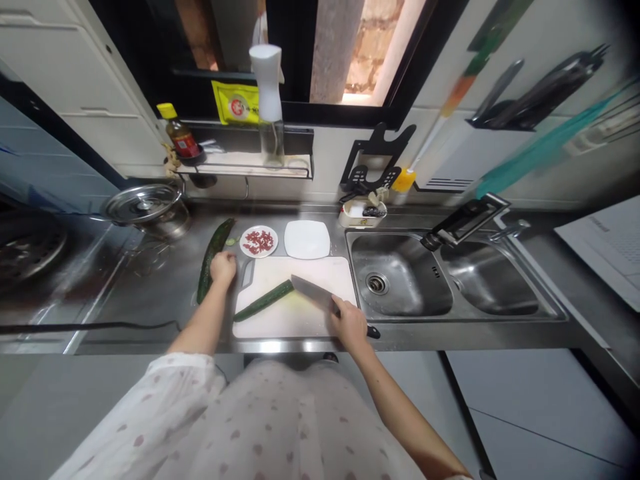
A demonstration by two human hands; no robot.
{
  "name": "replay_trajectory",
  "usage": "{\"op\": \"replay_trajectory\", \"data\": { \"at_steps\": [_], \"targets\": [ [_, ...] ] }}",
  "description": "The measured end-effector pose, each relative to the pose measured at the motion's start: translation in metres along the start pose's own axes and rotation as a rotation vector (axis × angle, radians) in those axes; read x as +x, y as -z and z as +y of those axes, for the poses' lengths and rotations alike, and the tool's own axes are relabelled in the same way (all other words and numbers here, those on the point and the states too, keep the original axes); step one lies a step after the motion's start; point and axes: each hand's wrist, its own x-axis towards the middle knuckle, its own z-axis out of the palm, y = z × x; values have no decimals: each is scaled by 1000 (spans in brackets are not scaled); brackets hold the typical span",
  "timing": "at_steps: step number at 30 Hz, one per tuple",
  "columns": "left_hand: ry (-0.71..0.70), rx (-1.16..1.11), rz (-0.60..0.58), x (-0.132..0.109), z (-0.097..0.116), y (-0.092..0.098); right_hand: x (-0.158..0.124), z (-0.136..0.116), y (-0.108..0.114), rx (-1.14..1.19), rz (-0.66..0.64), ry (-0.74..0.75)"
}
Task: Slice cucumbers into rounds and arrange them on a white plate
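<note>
your right hand point(350, 325) grips the black handle of a kitchen knife point(315, 293), its blade slanting over a white cutting board point(320, 267) on the steel worktop point(125, 293). a length of cucumber point(265, 300) lies diagonally on the board, its upper end at the blade's tip. your left hand point(223, 268), fingers curled, is left of the board, beside a whole dark-green cucumber point(213, 257); whether it holds anything, you cannot tell. small green pieces point(231, 241) lie just beyond that hand. behind the board sit a round white plate of chopped red bits point(259, 241) and a squarish white plate point(307, 239). a double steel sink point(400, 267) is at right.
</note>
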Motion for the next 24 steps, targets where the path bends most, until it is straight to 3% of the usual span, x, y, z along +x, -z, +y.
{"op": "replay_trajectory", "data": {
  "at_steps": [6, 10, 14, 19, 24],
  "targets": [
    [-310, 207, -102, 25, 6, 8, -3, 0, -6, 42, 35, -29],
    [-421, 258, -165, 36, 4, 6, -6, 1, -8, 84, 66, -57],
    [-397, 237, -155, 38, 2, 4, -7, 2, -8, 84, 56, -52],
    [-254, 168, -76, 36, 2, 5, -7, 2, -8, 62, 39, -49],
    [-159, 212, -128, 37, 2, 7, -5, 0, -10, 103, 56, -30]
  ]
}}
